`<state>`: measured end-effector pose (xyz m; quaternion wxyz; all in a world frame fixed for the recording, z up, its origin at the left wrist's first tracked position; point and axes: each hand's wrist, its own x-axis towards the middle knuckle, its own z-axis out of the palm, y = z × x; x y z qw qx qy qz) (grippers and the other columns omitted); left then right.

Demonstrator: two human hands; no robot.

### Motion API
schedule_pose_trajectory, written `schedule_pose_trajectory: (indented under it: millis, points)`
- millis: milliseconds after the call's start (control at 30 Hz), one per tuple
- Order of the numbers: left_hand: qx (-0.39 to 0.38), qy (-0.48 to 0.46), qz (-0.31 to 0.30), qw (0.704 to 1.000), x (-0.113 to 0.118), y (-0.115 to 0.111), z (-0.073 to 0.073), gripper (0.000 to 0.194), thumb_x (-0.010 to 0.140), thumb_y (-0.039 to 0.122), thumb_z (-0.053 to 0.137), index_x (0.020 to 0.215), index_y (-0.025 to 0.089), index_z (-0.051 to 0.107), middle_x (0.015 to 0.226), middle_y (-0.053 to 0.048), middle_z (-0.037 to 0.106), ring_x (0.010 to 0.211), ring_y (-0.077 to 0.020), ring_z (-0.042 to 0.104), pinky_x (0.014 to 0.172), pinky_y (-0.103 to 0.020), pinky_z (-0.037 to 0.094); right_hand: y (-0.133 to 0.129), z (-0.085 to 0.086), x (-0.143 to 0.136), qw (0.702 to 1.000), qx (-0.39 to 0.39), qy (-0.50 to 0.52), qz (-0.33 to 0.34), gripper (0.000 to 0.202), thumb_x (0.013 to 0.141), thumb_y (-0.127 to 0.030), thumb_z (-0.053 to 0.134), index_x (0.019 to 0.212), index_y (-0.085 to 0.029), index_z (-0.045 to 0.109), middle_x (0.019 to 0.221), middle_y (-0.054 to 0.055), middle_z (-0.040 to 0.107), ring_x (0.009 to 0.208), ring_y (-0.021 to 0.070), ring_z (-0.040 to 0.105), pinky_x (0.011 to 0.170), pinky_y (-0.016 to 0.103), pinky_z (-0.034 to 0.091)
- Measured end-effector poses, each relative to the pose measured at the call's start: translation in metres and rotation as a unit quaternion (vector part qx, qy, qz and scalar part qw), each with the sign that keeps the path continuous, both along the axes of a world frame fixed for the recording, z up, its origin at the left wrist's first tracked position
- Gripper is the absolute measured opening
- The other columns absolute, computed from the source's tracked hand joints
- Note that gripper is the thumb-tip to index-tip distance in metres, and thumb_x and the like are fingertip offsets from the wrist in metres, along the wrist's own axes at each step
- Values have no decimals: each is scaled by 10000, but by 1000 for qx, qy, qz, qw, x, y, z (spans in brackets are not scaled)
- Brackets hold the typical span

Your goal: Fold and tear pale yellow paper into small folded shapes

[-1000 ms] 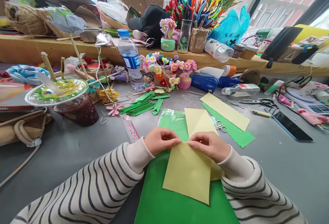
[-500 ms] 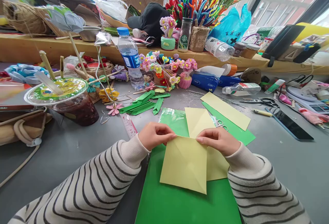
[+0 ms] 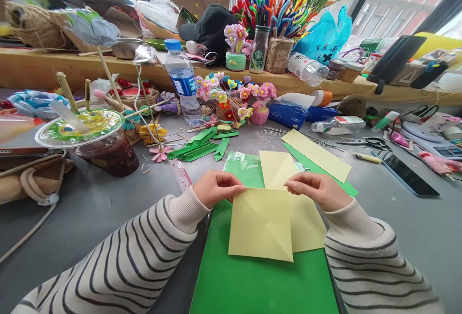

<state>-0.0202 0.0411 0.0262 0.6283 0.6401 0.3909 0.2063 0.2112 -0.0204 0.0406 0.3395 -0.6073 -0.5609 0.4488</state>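
A square of pale yellow paper (image 3: 260,225) with a diagonal crease is held up by its top corners. My left hand (image 3: 220,189) pinches the top left corner between thumb and fingers. At the top right corner, my right hand (image 3: 319,189) has thumb and forefinger closed on the edge. Behind the square, more yellow paper (image 3: 307,225) lies on a green folder (image 3: 260,287), and another yellow piece (image 3: 276,162) shows above it. A small pair of scissors, mostly covered by my right hand, is just behind it.
Folded green paper strips (image 3: 202,145) lie beyond my left hand, near a pink ruler (image 3: 180,174). A lidded drink cup (image 3: 104,150) stands left. Yellow and green strips (image 3: 317,153), a phone (image 3: 407,172) and black-handled scissors (image 3: 371,143) are at right. A water bottle (image 3: 184,83) stands behind.
My right hand has slid outward along the square's top edge to its right corner. The square's lower edge has risen slightly. My left hand has barely moved.
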Motion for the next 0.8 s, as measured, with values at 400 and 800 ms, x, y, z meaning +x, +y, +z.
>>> schedule_pose_trajectory:
  millis: [400, 800]
  points:
    - [85, 47, -89, 991, 9, -12, -4, 251, 656, 316, 551, 741, 85, 604, 675, -52, 608, 607, -117, 529, 562, -206, 427, -2, -14, -38, 991, 26, -41, 124, 228, 691, -339, 529, 692, -131, 622, 651, 52, 616, 600, 136, 531, 545, 233, 417]
    - [54, 60, -116, 990, 6, -6, -3, 251, 649, 331, 555, 669, 87, 608, 546, 2, 539, 502, -79, 458, 468, -173, 373, -2, -12, -33, 991, -9, -32, 133, 207, 677, -333, 542, 663, -139, 613, 604, 28, 577, 557, 114, 484, 505, 219, 376]
